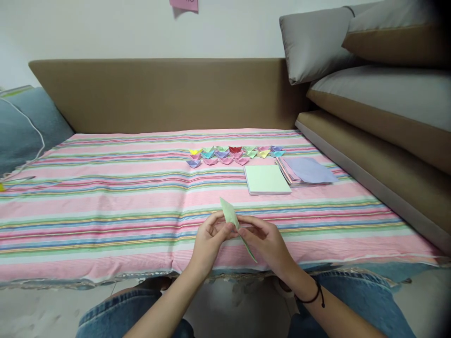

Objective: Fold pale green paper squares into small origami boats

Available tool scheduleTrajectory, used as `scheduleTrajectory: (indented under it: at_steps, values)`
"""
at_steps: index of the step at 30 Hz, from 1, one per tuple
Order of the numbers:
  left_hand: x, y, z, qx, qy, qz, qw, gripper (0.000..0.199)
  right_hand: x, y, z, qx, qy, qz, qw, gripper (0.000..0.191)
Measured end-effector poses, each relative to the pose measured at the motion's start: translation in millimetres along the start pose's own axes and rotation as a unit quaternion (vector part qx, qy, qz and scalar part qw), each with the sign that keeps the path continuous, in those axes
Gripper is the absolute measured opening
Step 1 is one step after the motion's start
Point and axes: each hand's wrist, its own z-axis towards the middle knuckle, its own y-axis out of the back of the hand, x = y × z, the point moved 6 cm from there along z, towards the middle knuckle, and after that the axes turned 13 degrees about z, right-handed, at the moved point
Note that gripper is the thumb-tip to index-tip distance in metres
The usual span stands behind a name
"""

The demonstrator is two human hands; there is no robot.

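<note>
Folded pale-green paper [229, 214], lower centre
I see left hand [208, 238] and right hand [265, 238] pinching it between them, slanting lengthwise down-right.

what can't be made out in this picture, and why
In the head view:
Green paper: its middle folds are hidden by fingers of the left hand and right hand.
Pink wall note: cut off by the top edge, so its full writing is lost.
Yellow item: cut off by the left edge.
Purple-topped paper stack: sheets too thin to count.
</note>
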Motion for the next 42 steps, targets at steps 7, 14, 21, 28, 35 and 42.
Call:
scheduleTrajectory:
  at_steps: [7,14,21,28,35,42]
  values:
    - [-3,-3.5,-1,0.01,-0.006,0.011,1.0,0.028,-4,1,-1,0.011,-0.007,0.021,1.0,0.035]
    - [-7,-6.0,-2,0.01,-0.005,0.018,1.0,0.025,-3,-1,-2,0.025,0.0,0.027,0.999,0.034]
    - [-14,-3.2,-3,-0.012,-0.057,0.095,0.994,0.013,6,-5,-5,0.033,0.037,-0.075,0.996,0.034]
    - [-21,-6.5,-12,-0.034,-0.137,0.291,0.946,0.008,6,-5,-4,-0.001,0.083,-0.217,0.973,0.029]
    - [-44,2.8,-10,-0.027,-0.242,0.381,0.892,0.021,-14,9,8,-0.037,-0.078,0.084,0.993,0.025]
    - [-37,3.6,-5,0.039,-0.192,0.309,0.931,0.03,-19,11,8,-0.062,-0.125,0.188,0.972,0.028]
